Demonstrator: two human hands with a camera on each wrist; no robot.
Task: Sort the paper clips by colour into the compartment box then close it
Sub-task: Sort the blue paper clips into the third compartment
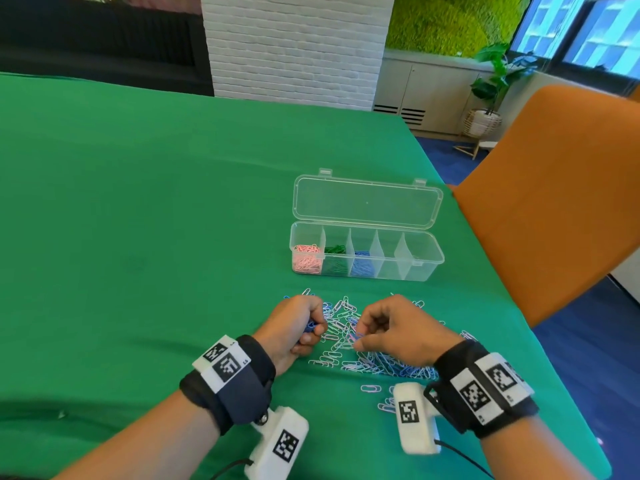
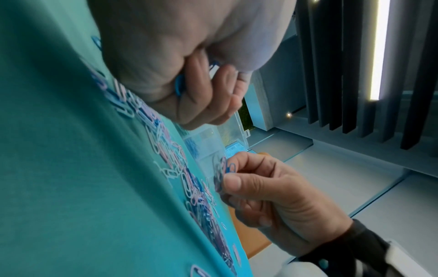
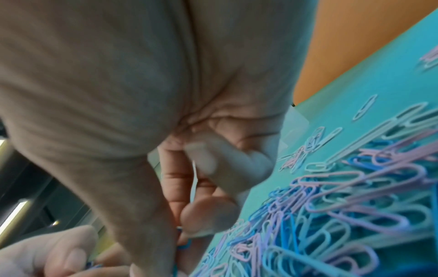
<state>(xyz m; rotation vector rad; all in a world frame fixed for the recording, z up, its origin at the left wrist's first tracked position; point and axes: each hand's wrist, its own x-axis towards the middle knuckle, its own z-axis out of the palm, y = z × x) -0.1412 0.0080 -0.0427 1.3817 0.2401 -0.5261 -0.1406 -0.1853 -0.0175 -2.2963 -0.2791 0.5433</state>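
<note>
A heap of loose paper clips [image 1: 349, 337], white, lilac and blue, lies on the green cloth in front of me. My left hand [image 1: 304, 327] is curled round a bunch of blue clips [image 2: 179, 85] at the heap's left edge. My right hand [image 1: 367, 332] pinches a blue clip [image 2: 231, 167] between thumb and forefinger just above the heap, close to the left hand. Behind the heap stands the clear compartment box [image 1: 426, 252] with its lid [image 1: 367, 202] open. Its three left compartments hold pink clips [image 1: 306, 259], green clips [image 1: 334, 259] and blue clips [image 1: 362, 263]; the two right ones look bare.
An orange chair back [image 1: 554, 188] stands past the table's right edge, near the box. The green cloth [image 1: 138, 220] stretches wide to the left and back. A few stray clips [image 1: 377, 393] lie near my right wrist camera.
</note>
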